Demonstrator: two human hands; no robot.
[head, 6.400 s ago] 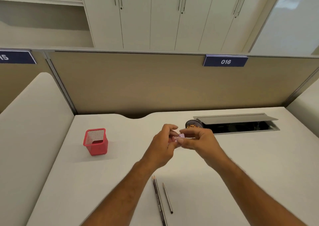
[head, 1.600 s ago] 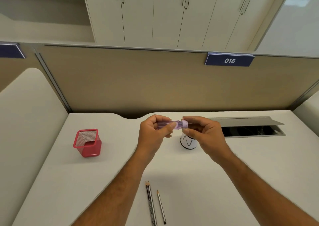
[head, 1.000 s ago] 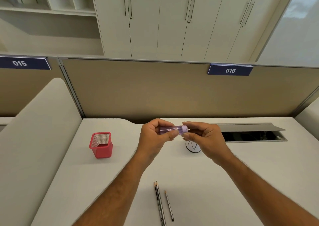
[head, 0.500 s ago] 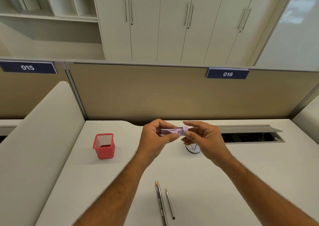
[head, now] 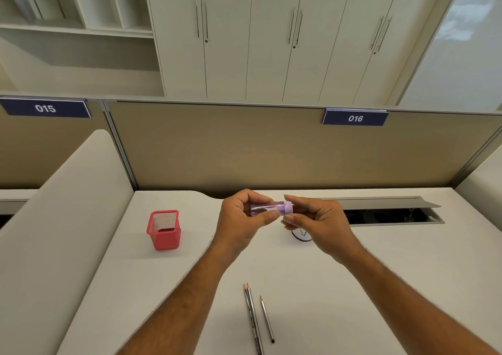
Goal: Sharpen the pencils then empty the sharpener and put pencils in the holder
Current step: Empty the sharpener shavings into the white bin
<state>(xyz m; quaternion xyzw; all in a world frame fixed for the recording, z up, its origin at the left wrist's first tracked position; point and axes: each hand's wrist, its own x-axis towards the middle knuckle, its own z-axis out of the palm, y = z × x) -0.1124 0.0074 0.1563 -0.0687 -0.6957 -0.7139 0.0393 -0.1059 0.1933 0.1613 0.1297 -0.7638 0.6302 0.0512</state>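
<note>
Mid-frame, left hand (head: 241, 219) pinches the purple sharpener's (head: 267, 209) clear body and right hand (head: 316, 220) pinches its cap. Looks emptied, probably being closed up. Three sharpened pencils (head: 255, 319) lie bottom centre on the worktop (head: 380, 286), not yet in the red holder (head: 163, 229) at left.

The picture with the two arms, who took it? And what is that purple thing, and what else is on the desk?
Nobody stood there with a camera. The person wears one on their head, so you see their own arms reaching forward. Both hands are holding one small purple sharpener: the left hand grips its see-through body, and the right hand pinches the purple cap end. On the white desk stands a red mesh pencil holder; no pencils show in it. Three pencils lie near the person, points away. A small white container peeks out behind the right hand.
</note>
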